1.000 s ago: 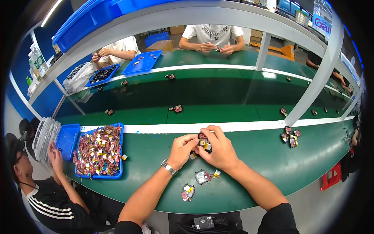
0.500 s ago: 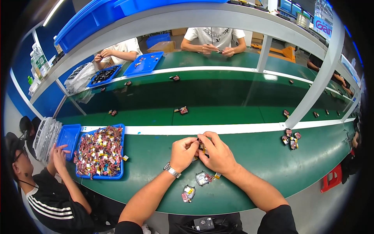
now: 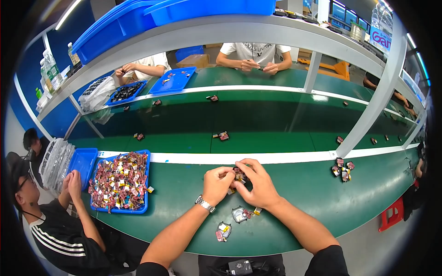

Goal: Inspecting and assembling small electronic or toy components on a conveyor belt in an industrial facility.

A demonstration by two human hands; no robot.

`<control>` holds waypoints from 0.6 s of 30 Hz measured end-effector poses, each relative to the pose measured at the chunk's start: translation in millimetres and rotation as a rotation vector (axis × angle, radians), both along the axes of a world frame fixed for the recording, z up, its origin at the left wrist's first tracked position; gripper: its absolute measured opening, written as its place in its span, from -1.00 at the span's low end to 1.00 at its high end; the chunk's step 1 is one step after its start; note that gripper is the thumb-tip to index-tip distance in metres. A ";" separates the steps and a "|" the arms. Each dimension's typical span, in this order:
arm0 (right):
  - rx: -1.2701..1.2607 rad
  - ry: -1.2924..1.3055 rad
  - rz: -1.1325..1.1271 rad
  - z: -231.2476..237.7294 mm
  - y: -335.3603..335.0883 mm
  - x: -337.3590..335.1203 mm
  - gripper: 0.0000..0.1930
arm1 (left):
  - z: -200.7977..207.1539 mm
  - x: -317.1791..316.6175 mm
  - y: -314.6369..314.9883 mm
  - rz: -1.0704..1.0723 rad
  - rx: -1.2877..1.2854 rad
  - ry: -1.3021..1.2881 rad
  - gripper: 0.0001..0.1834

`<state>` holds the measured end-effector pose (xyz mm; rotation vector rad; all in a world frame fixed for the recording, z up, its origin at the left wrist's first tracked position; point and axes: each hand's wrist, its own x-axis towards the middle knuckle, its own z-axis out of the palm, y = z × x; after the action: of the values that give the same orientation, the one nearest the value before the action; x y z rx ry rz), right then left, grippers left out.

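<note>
- Currently, in the head view, the left hand (image 3: 217, 185) and right hand (image 3: 260, 185) pinch one small assembly (image 3: 238, 174) between their fingertips, over the green table (image 3: 306, 184); it looks partway through.
- Nearer the person lie an upper case (image 3: 239, 214) and a lower case (image 3: 223, 232), both unhandled.
- Leftward, a blue tray (image 3: 148, 184) is heaped with parts (image 3: 120, 181), so plenty seems left.
- Rightward sits a cluster of pieces (image 3: 342, 170); whether finished, I cannot tell.
</note>
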<state>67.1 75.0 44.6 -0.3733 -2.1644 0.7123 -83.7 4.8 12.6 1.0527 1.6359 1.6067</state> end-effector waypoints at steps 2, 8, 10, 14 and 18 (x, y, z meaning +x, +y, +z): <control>0.129 0.009 -0.088 2.7 3.1 -0.6 -0.54 | 7.9 2.3 -0.9 -0.064 -0.064 -0.192 -0.81; 0.320 -0.002 -0.232 -5.2 4.2 -6.7 -0.74 | 9.4 6.2 0.5 -0.067 -0.048 -0.297 -0.83; 0.295 -0.009 -0.252 -5.9 1.9 -7.7 -0.74 | 4.7 4.4 1.7 -0.064 -0.052 -0.277 -0.82; 0.281 -0.021 -0.280 -10.2 2.2 -9.1 -0.75 | 1.6 5.9 2.0 -0.048 -0.056 -0.213 -0.81; 0.276 -0.010 -0.234 -10.9 8.2 -7.9 -0.76 | 2.7 4.3 1.1 -0.039 -0.072 -0.154 -0.81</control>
<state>59.1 83.2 33.7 -0.4731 -2.1463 0.2776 -79.3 5.9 15.3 0.8964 1.5489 1.5518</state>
